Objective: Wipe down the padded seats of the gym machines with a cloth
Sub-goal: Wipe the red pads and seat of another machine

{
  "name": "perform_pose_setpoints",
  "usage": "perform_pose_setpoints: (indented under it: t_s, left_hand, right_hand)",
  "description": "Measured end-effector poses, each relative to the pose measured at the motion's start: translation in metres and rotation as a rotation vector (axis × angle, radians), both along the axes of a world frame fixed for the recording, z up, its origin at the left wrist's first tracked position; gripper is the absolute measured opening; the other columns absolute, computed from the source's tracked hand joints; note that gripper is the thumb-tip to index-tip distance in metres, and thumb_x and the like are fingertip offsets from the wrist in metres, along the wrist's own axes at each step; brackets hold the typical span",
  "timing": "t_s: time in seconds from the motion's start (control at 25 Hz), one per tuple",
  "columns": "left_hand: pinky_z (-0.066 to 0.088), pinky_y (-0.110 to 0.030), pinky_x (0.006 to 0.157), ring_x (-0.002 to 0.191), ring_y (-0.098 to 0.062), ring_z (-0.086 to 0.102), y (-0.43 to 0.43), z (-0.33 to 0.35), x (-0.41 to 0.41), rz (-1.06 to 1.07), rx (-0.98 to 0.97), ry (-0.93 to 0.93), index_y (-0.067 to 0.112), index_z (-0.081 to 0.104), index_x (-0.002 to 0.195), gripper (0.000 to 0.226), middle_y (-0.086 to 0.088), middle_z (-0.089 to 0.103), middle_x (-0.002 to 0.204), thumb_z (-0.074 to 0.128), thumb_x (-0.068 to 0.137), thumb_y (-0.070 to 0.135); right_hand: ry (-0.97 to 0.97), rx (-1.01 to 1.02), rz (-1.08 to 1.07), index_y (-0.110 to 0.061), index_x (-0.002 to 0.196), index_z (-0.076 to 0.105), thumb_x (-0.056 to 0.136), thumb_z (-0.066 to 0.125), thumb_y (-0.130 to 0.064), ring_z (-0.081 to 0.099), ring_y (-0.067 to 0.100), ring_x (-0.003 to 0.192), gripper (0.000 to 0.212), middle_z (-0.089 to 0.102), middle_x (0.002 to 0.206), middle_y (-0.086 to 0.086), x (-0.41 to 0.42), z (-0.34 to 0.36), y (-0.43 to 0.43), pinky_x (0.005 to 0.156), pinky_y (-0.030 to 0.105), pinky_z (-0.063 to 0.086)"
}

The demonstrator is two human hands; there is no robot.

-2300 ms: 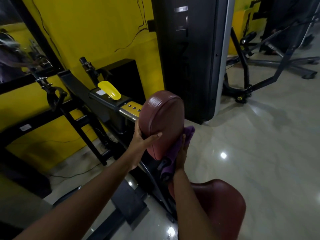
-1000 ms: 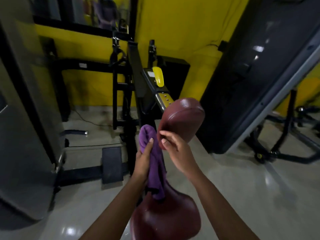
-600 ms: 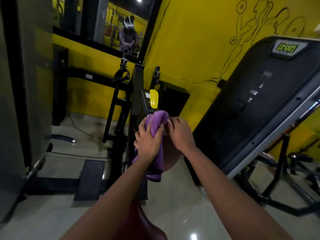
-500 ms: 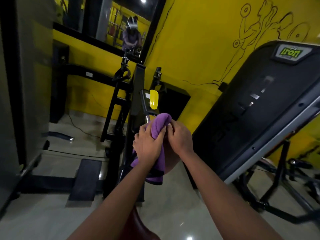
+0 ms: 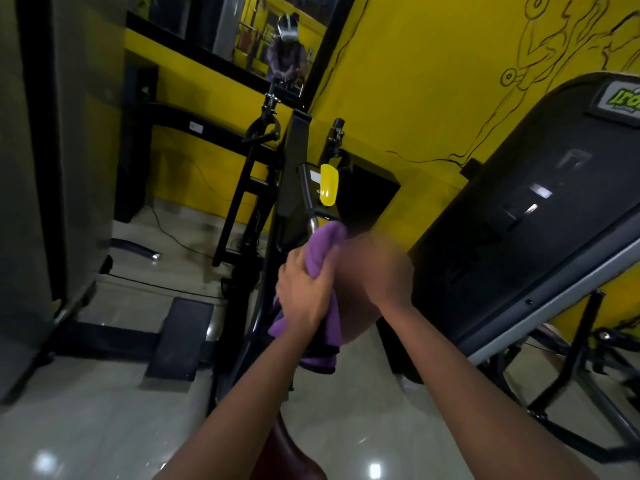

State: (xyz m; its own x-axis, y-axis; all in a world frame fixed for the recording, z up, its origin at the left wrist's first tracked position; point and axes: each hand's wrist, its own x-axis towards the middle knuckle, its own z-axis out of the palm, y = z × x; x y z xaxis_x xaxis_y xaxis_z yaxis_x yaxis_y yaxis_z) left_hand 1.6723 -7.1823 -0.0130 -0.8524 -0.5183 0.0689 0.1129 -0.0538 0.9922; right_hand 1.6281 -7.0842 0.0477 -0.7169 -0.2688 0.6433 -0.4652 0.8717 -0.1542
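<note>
This was pretty clearly a commercial gym, not someone's home setup. The walls [image 5: 408,98] were painted bright yellow, and one had a black line drawing [image 5: 554,46] of a muscular figure lifting a barbell. A big black weight-stack housing [image 5: 540,216] with a green logo plate [image 5: 621,102] stood on the right, and a black steel machine frame [image 5: 294,161] with a yellow adjustment lever [image 5: 328,185] sat in the middle. A wall mirror [image 5: 263,39] reflected more equipment and a person wearing a head rig. The floor [image 5: 104,427] was glossy pale tile with ceiling lights glinting off it.
</note>
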Motion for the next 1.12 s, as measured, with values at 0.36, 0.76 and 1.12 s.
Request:
perform_pose_setpoints:
  t_s: [0.36,0.76,1.12]
  left_hand:
    - [0.046,-0.027,0.074,0.082,-0.017,0.057,-0.012,-0.058,-0.006,-0.028,0.593,-0.236,0.017,0.058,0.106,0.032,-0.004,0.063,0.090,0.052,0.090,0.045]
    - [0.041,-0.038,0.101,0.113,-0.029,0.054,-0.010,-0.080,-0.011,-0.145,0.798,-0.376,0.009,0.052,0.128,0.058,-0.015,0.055,0.128,0.051,0.088,0.051]
    - [0.045,-0.031,0.085,0.099,-0.022,0.057,-0.024,0.004,0.003,-0.216,0.479,-0.197,0.008,0.056,0.121,0.042,-0.008,0.061,0.109,0.051,0.092,0.037]
  right_hand:
    - [0.010,-0.054,0.000,-0.012,0.096,0.067,0.081,0.022,-0.042,0.061,0.022,0.087,0.057,0.068,0.094,0.004,-0.002,-0.005,-0.002,0.066,0.024,0.038]
    - [-0.001,-0.085,0.008,-0.011,0.097,0.066,0.083,0.023,-0.042,0.061,0.024,0.087,0.055,0.068,0.094,0.006,-0.004,-0.005,-0.001,0.069,0.035,0.049]
    - [-0.093,-0.016,0.016,-0.013,0.098,0.065,0.084,0.022,-0.045,0.059,0.023,0.085,0.055,0.066,0.091,0.006,0.001,0.003,-0.001,0.068,0.030,0.041]
